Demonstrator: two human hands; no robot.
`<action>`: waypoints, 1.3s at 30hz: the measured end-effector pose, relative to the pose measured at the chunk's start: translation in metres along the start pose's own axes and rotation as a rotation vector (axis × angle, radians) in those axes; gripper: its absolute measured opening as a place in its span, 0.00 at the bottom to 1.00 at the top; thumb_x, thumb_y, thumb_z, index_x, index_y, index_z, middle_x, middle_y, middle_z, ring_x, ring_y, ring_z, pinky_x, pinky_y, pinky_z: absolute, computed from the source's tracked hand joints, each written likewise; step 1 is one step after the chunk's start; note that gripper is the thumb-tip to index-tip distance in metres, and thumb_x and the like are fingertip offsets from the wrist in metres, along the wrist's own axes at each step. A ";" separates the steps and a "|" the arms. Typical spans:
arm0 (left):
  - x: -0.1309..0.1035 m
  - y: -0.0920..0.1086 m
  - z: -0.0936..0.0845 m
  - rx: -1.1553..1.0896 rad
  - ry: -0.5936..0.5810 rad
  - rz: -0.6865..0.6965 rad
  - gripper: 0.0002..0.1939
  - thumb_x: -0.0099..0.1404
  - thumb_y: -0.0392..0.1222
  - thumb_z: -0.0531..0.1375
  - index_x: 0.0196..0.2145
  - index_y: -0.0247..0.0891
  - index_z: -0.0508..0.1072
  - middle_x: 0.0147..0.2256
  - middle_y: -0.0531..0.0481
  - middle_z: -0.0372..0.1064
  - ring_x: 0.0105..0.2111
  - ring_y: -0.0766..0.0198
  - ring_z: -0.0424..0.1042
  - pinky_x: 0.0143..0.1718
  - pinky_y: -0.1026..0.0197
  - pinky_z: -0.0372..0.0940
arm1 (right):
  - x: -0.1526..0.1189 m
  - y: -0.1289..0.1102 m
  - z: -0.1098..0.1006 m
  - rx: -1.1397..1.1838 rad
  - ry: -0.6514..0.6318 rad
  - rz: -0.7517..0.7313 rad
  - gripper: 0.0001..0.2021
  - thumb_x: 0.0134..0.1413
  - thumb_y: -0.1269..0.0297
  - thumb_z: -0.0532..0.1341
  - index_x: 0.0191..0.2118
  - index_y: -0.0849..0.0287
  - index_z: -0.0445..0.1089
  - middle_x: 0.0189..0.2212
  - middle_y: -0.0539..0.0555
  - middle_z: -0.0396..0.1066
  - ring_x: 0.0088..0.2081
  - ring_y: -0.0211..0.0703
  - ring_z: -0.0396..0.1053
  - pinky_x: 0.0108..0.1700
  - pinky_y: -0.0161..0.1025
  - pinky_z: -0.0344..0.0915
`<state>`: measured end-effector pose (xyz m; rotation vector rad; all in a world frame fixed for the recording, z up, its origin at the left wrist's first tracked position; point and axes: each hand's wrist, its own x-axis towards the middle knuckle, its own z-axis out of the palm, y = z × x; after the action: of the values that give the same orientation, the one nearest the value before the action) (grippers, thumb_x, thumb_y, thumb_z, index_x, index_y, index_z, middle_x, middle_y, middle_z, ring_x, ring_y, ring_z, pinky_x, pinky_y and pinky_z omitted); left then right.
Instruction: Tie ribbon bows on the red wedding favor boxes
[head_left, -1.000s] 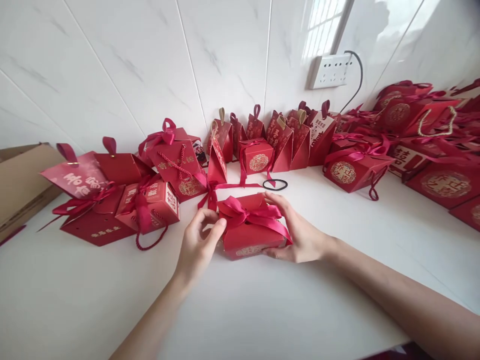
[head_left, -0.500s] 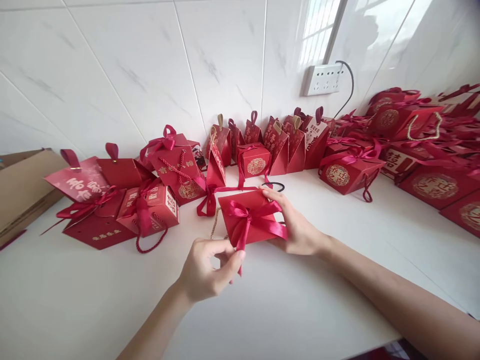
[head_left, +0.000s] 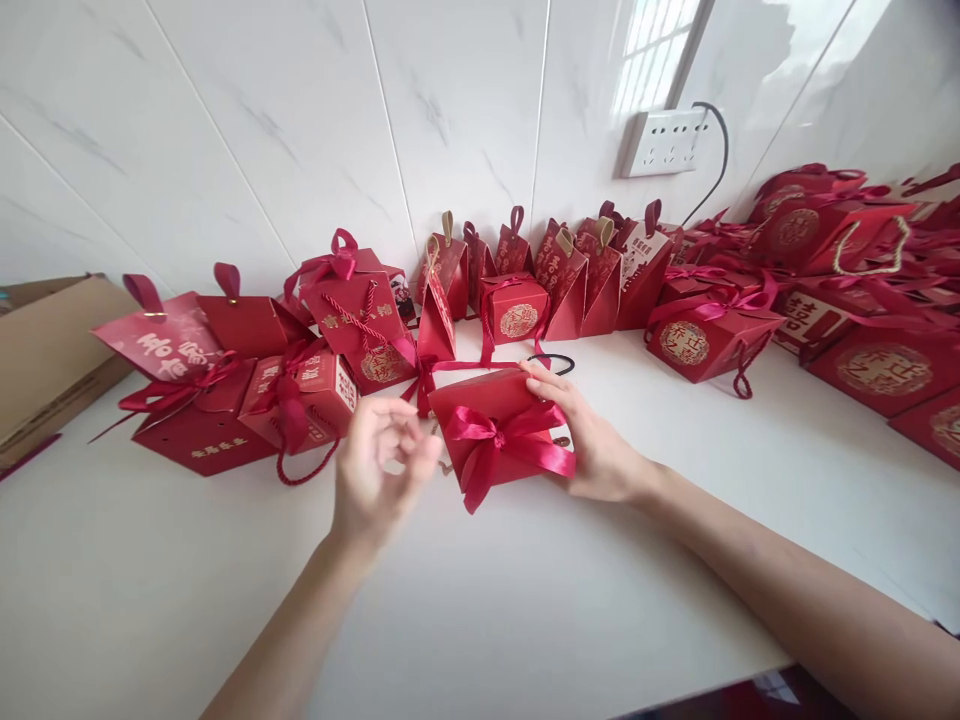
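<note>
A red gift box [head_left: 480, 395] is tilted over the white table, its top facing me. A satin ribbon bow [head_left: 499, 438] is tied across it, with tails hanging over the near edge. My right hand [head_left: 592, 440] grips the box at its right side, thumb and fingers closed around it. Just left of the box, my left hand [head_left: 379, 470] is raised and somewhat blurred, its fingers curled apart and holding nothing. A twisted cord handle shows partly between that hand and the box. Behind the box lie a loose red ribbon and a black loop [head_left: 556, 360].
Several finished-looking red boxes [head_left: 202, 425] stand at the left beside a cardboard carton [head_left: 60, 360]. A row of peaked red boxes [head_left: 566, 295] lines the tiled wall. More boxes [head_left: 712, 335] are heaped at the right, below a power socket [head_left: 666, 143].
My left hand has let go of the ribbon tail and moved up and to the left. The tail now hangs free. My right hand still holds the box.
</note>
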<state>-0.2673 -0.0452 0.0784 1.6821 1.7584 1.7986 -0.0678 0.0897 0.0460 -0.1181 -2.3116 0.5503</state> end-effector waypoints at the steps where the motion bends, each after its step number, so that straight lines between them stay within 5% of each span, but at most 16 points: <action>1: -0.002 0.001 0.004 -0.034 -0.021 0.000 0.12 0.57 0.46 0.62 0.35 0.40 0.64 0.24 0.57 0.64 0.19 0.70 0.65 0.19 0.68 0.64 | 0.001 -0.002 0.002 0.011 -0.008 -0.007 0.43 0.51 0.77 0.60 0.67 0.47 0.39 0.67 0.62 0.43 0.67 0.56 0.43 0.62 0.60 0.55; 6: -0.011 0.004 0.019 0.040 0.000 0.002 0.06 0.61 0.41 0.60 0.31 0.39 0.64 0.31 0.53 0.61 0.27 0.71 0.68 0.25 0.70 0.67 | 0.003 -0.012 0.002 0.059 -0.075 0.011 0.45 0.52 0.74 0.61 0.68 0.49 0.33 0.69 0.62 0.34 0.69 0.55 0.36 0.63 0.59 0.52; 9: -0.012 0.005 0.021 0.045 0.015 -0.004 0.05 0.63 0.37 0.58 0.30 0.39 0.63 0.30 0.54 0.60 0.27 0.72 0.67 0.24 0.72 0.65 | 0.002 -0.015 -0.003 0.248 -0.153 0.082 0.48 0.50 0.60 0.66 0.68 0.50 0.33 0.69 0.61 0.31 0.69 0.58 0.34 0.62 0.59 0.53; 13: -0.011 0.011 0.020 -0.001 -0.015 -0.062 0.08 0.63 0.36 0.56 0.27 0.39 0.61 0.28 0.55 0.59 0.23 0.74 0.64 0.20 0.72 0.60 | 0.003 -0.023 -0.007 0.656 -0.037 0.229 0.34 0.52 0.36 0.56 0.59 0.50 0.54 0.68 0.59 0.42 0.66 0.59 0.45 0.61 0.57 0.55; 15: -0.012 0.013 0.020 -0.006 -0.034 -0.066 0.09 0.63 0.36 0.55 0.25 0.38 0.60 0.27 0.55 0.58 0.22 0.74 0.62 0.19 0.72 0.58 | 0.005 -0.030 -0.008 0.712 0.074 0.336 0.24 0.56 0.38 0.52 0.47 0.52 0.64 0.65 0.58 0.49 0.64 0.58 0.51 0.59 0.55 0.57; 18: -0.013 0.014 0.019 0.001 -0.060 -0.032 0.09 0.63 0.36 0.55 0.25 0.38 0.61 0.27 0.55 0.57 0.22 0.73 0.60 0.20 0.70 0.57 | 0.008 -0.035 -0.010 0.713 0.109 0.445 0.20 0.58 0.42 0.55 0.35 0.56 0.67 0.64 0.58 0.53 0.62 0.60 0.55 0.56 0.53 0.59; 25: -0.013 0.013 0.019 -0.013 -0.104 0.019 0.10 0.64 0.35 0.55 0.25 0.39 0.60 0.28 0.54 0.55 0.23 0.71 0.58 0.21 0.67 0.56 | 0.013 -0.030 -0.017 1.017 0.097 0.613 0.28 0.53 0.35 0.51 0.26 0.58 0.66 0.62 0.56 0.57 0.44 0.54 0.69 0.41 0.49 0.65; 32: -0.016 0.009 0.016 0.018 -0.094 0.232 0.11 0.62 0.31 0.54 0.23 0.39 0.58 0.24 0.54 0.52 0.22 0.69 0.54 0.19 0.64 0.52 | 0.017 -0.028 -0.024 0.983 -0.061 0.582 0.30 0.54 0.35 0.48 0.28 0.56 0.74 0.58 0.52 0.62 0.56 0.60 0.61 0.49 0.52 0.64; 39: -0.012 0.010 0.016 0.106 -0.097 0.474 0.12 0.56 0.27 0.55 0.23 0.40 0.57 0.21 0.54 0.51 0.22 0.66 0.55 0.18 0.63 0.52 | 0.015 -0.025 -0.028 1.076 0.052 0.615 0.25 0.51 0.39 0.56 0.21 0.57 0.67 0.56 0.55 0.66 0.50 0.60 0.67 0.49 0.56 0.64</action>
<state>-0.2449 -0.0471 0.0739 2.3442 1.5306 1.7660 -0.0575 0.0808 0.0842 -0.3074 -1.6123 1.9658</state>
